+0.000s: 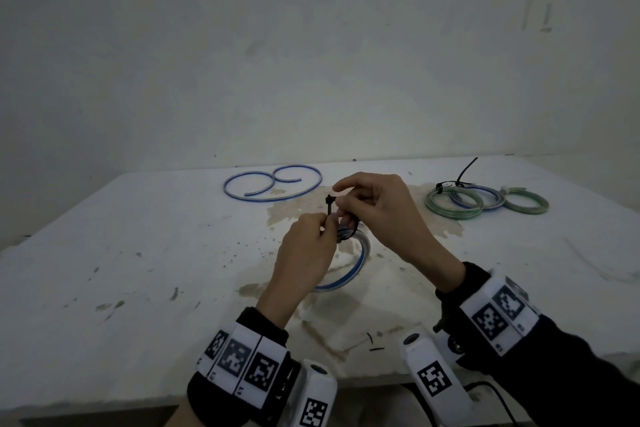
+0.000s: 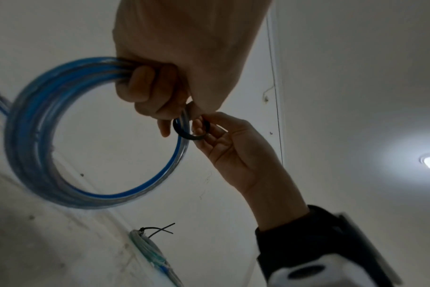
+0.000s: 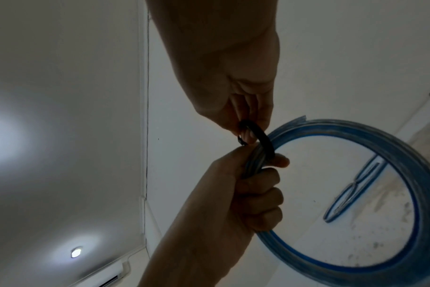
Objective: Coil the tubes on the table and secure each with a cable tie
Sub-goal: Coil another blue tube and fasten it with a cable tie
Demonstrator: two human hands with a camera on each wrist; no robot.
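blue coil (image 1: pixel 360 255) partly behind left hand (image 1: pixel 304 253)

I'm looking down on a white, flat-topped table (image 1: pixel 145 253) set against a pale wall, its surface marked with brownish stains and dark specks around the middle. At the far left of centre lies a loose, uncoiled blue-striped clear tube (image 1: pixel 273 184), curling into two open loops flat on the top. Far right I see three small coiled tubes, two greenish (image 1: pixel 453 203) (image 1: pixel 526 201) and one blue-striped (image 1: pixel 479 196) between them, touching or overlapping one another, with thin black cable ties (image 1: pixel 460 177) sticking up from the bundle. Near the front edge lie two short black offcuts (image 1: pixel 374 343), just beside each other
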